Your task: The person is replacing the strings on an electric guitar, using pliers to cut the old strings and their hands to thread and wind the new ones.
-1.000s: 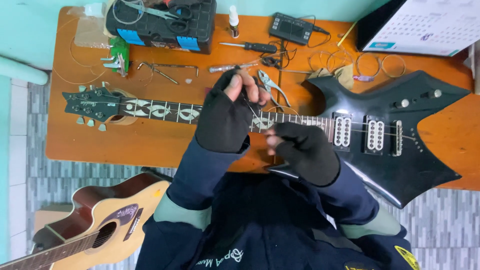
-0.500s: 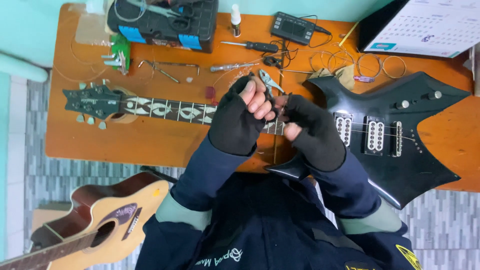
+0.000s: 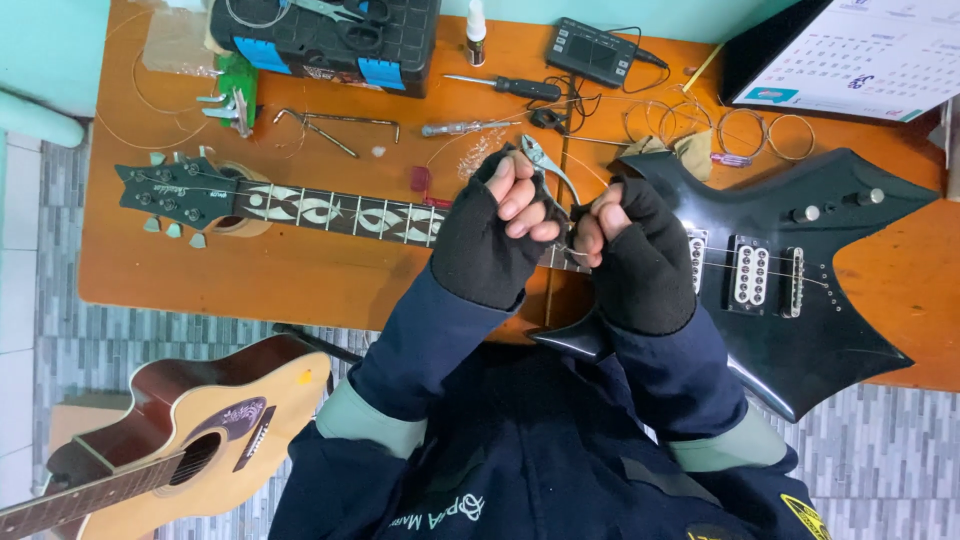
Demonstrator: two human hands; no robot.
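Both hands are working close together above the neck joint of the black electric guitar (image 3: 770, 270), which is lying flat on the orange tabletop (image 3: 250, 290) with its headstock pointing away to the person's left. The left hand (image 3: 490, 235), in a dark fingerless glove, is clenching around the handles of small pliers (image 3: 545, 165); the pliers' tip is sticking up past the knuckles. The right hand (image 3: 640, 255), gloved the same way, is closing into a fist; its fingers seem to be pinching a thin guitar string (image 3: 575, 250), though the wire is too fine to follow with certainty.

Judgement on the step: the string is being gripped and cut or bent near the end of the fretboard. It is going best if the right hand is keeping the wire taut while the pliers are biting squarely, close to the pinch, well clear of the guitar's finish.

Packages, labels, signs:
- A black tool case (image 3: 325, 40) with two blue latches is sitting at the far edge, scissors resting on top.
- A small white dropper bottle (image 3: 477, 25) is standing just beside the case.
- A dark tuner (image 3: 592, 52) with a grey screen is lying near the bottle.
- A white wall calendar (image 3: 860, 55) with a teal patch is lying at the far right corner.
- A clear plastic packet (image 3: 175, 50) is lying left of the case.
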